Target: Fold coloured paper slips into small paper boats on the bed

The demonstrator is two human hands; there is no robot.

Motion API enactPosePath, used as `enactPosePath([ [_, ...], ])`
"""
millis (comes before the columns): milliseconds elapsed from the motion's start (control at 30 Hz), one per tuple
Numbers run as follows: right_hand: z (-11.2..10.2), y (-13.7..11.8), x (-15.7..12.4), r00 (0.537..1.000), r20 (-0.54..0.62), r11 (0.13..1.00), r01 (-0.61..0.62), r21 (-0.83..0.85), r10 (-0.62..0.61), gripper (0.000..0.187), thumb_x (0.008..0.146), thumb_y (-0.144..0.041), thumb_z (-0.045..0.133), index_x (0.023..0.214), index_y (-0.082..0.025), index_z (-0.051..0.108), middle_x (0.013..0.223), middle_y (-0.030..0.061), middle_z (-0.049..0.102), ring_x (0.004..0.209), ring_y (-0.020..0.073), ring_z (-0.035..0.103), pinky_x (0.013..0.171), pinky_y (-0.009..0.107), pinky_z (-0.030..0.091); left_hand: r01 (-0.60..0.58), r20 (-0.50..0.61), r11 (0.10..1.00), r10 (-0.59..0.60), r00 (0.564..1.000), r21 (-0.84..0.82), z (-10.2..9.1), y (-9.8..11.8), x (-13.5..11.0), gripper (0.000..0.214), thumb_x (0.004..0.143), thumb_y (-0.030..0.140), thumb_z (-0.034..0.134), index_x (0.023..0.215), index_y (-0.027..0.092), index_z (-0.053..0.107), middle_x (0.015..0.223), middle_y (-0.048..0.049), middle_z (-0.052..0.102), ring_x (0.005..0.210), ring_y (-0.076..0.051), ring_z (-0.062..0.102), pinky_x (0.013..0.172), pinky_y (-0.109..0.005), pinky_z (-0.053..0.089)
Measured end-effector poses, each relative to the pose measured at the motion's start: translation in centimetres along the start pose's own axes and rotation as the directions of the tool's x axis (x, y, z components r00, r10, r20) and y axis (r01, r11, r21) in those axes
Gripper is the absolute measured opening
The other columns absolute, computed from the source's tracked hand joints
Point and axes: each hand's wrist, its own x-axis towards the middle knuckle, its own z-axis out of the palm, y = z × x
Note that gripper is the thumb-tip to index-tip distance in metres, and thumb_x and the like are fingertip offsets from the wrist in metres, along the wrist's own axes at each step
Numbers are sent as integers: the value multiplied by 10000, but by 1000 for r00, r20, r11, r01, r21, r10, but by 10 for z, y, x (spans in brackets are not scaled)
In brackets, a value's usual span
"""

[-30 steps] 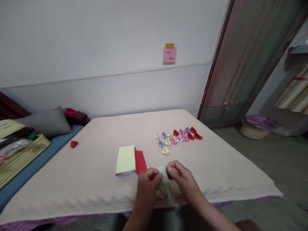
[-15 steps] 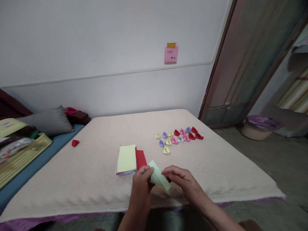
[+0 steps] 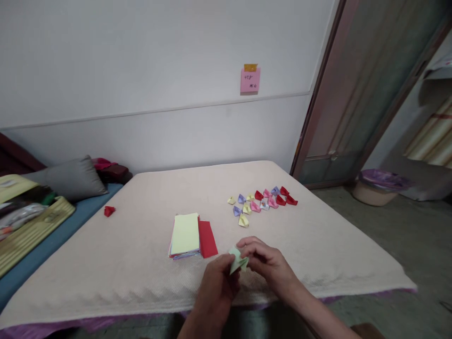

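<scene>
A light green sheet of folding paper point(image 3: 236, 261), partly folded, is held over the near edge of the table. My left hand point(image 3: 219, 278) pinches its left side between thumb and fingers. On its right side, the fingers of my right hand point(image 3: 263, 259) are closed on the paper's edge. Just left of my hands lies a stack of coloured paper point(image 3: 185, 234) with a pale yellow sheet on top. A red sheet point(image 3: 208, 239) sticks out beside the stack. Beyond my hands are several small folded paper boats point(image 3: 255, 206) in yellow, purple, pink, red and white.
A cream cloth point(image 3: 141, 268) covers the table. One red folded paper piece point(image 3: 109, 211) lies at the far left. A grey cushion point(image 3: 77, 179) and a straw-coloured bag point(image 3: 45, 219) are on the left. A lined bin point(image 3: 379, 188) stands on the floor at right.
The green paper went from a flat folded strip to a smaller, bent shape. My left hand moved right and turned, closer to my right hand, uncovering the red sheet's lower end.
</scene>
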Motion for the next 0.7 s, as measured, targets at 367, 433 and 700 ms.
enactPosePath([
  [367, -3, -2, -1, 925, 161, 751, -374, 543, 344, 141, 748, -243, 668, 790, -145, 575, 562, -44, 467, 446, 52, 360, 426, 175, 232, -477, 193, 770, 438, 878, 424, -4, 21, -3, 193, 746, 340, 612, 710, 150, 609, 496, 51, 461, 458, -75, 392, 446, -195, 301],
  [433, -1, -2, -2, 915, 210, 701, -400, 591, 345, 126, 732, -203, 672, 771, -139, 571, 598, -27, 495, 496, 61, 404, 469, 171, 288, -461, 264, 819, 387, 884, 343, -3, 23, -6, 188, 722, 302, 643, 840, 155, 643, 485, 62, 453, 456, -73, 381, 454, -193, 294],
  [700, 10, 6, -4, 878, 305, 643, -479, 597, 370, 98, 700, -173, 654, 737, -128, 575, 590, -16, 521, 496, 74, 415, 476, 181, 301, -434, 377, 847, 312, 872, 305, -3, 21, -10, 117, 696, 248, 669, 717, 142, 623, 519, 34, 522, 453, -62, 377, 444, -196, 251],
])
